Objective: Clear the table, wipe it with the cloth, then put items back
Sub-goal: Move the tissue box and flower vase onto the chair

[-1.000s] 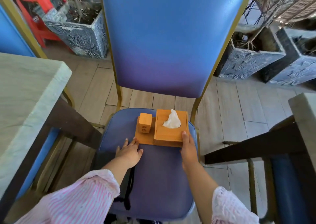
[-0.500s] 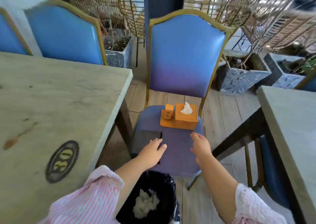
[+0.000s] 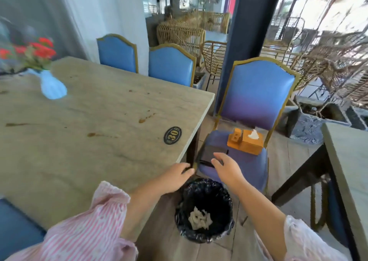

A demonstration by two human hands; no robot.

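Observation:
A wooden tissue box set [image 3: 247,143] with a white tissue sticking out stands on the seat of a blue chair [image 3: 256,93] to the right of the table. A dark flat item [image 3: 209,155] lies on the same seat, nearer to me. The stone table [image 3: 89,125] carries brown stains, a round "30" badge [image 3: 172,135] and a pale blue vase [image 3: 52,87] of red flowers at its far left. My left hand [image 3: 175,178] hovers at the table's near corner, fingers apart, empty. Over the front of the seat is my right hand [image 3: 227,169], also open and empty.
A black-lined bin [image 3: 205,209] with crumpled paper stands on the floor below my hands. Two more blue chairs [image 3: 169,65] line the table's far side. A second table [image 3: 350,171] edges in at the right. Wicker chairs and stone planters fill the background.
Both hands have let go of the wooden tissue box set and drawn back from the chair toward the table corner. My view has lifted and swung left, bringing the tabletop and vase into sight.

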